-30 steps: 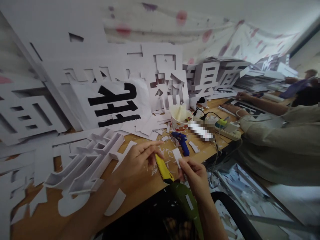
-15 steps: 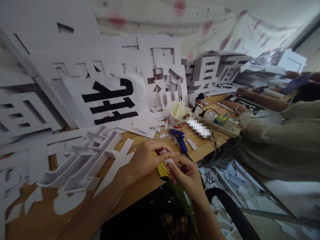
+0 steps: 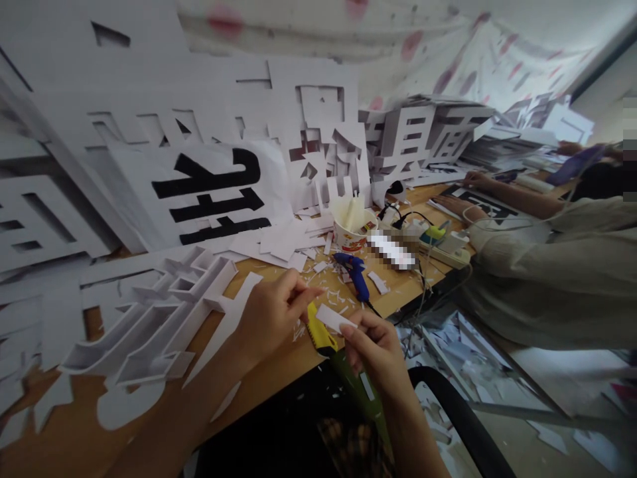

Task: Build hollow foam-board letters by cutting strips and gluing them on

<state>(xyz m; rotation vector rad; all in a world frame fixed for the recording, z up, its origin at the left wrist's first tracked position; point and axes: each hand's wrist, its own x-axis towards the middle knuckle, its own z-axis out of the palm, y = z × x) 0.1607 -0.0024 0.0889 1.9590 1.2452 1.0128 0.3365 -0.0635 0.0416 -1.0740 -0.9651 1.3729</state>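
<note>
My right hand (image 3: 373, 338) pinches a short white strip (image 3: 336, 318) of card or foam board between thumb and fingers. To its left is my left hand (image 3: 273, 309), closed, with thumb and fingers pressed together just apart from the strip. Anything small between those fingertips is hidden. Beneath both hands, at the table edge, lies a yellow and black tool (image 3: 322, 335), partly covered. A blue glue gun (image 3: 354, 273) rests on the table beyond my hands. On the left sits a white hollow character built of upright strips (image 3: 164, 312).
A paper tub (image 3: 348, 236) stands behind the glue gun, beside a power strip (image 3: 448, 252) with cables. White cut-out sheets (image 3: 328, 99) lean along the back. Another person's arm (image 3: 522, 199) works at right. A black chair arm (image 3: 458, 418) and floor scraps are near me.
My left hand has drawn away to the left from the white strip, which now shows more fully in my right hand. The view has shifted slightly.
</note>
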